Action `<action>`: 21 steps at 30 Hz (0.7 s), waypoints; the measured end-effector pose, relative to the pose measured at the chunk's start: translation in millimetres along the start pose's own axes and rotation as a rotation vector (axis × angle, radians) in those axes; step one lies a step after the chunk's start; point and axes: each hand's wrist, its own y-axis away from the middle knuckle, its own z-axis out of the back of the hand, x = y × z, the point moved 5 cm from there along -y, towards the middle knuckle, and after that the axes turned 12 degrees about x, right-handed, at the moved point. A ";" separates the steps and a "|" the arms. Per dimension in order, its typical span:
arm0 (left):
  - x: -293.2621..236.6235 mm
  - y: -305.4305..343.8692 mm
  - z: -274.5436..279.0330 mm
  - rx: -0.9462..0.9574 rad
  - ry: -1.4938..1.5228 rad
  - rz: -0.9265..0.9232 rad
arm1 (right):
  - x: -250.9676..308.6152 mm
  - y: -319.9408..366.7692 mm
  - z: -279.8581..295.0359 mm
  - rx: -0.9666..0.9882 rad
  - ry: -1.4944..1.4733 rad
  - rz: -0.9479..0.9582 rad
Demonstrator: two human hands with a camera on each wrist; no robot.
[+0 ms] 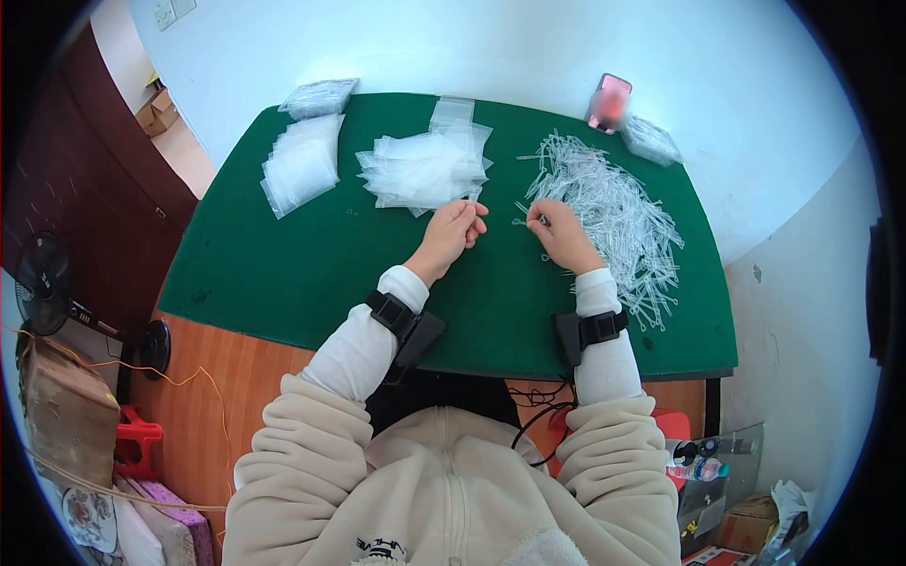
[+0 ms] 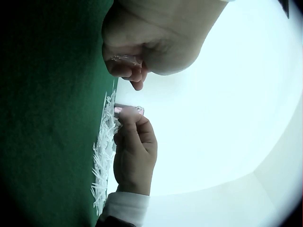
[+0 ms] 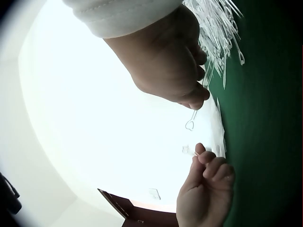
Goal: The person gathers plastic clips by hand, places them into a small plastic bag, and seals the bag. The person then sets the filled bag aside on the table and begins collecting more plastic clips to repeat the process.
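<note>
My right hand [image 1: 566, 240] pinches a thin clear plastic stick with a looped end [image 3: 190, 125] between thumb and fingers, at the near left edge of a heap of similar sticks [image 1: 618, 222]. To its left, over the green table, my left hand [image 1: 445, 238] has its fingers curled round clear plastic sticks [image 2: 125, 59]; their ends stick out past the thumb and forefinger in the right wrist view, and the rest is hidden in the hand. Just beyond the left hand lies a spread pile of clear plastic bags [image 1: 425, 168].
Another fanned stack of clear bags [image 1: 304, 165] lies on the left of the green table [image 1: 245, 274]. Filled clear packs [image 1: 321, 97] stand at the back left, and one pack [image 1: 651, 140] at the back right beside a pink phone [image 1: 609, 102]. The white wall borders the far edge.
</note>
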 end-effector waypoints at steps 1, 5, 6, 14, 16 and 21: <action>0.1 0.1 -0.4 0.000 0.001 0.000 | 1.0 -1.7 -1.1 0.017 -0.143 -0.020; 0.5 1.3 -2.2 0.008 0.000 0.039 | 12.2 -4.6 -10.9 -0.008 -0.470 0.033; 1.1 1.5 -3.3 0.013 0.008 0.061 | 15.4 -5.5 -13.2 -0.008 -0.470 0.033; 1.1 2.6 -14.8 0.089 0.037 0.150 | 27.8 -9.0 -26.0 -0.096 -0.878 0.065; 2.2 2.6 -17.3 0.125 0.053 0.170 | 23.5 -9.1 -28.4 -0.136 -0.915 -0.004; 3.6 2.9 -22.9 0.203 0.045 0.180 | 11.1 -10.4 -31.8 -0.291 -0.889 -0.050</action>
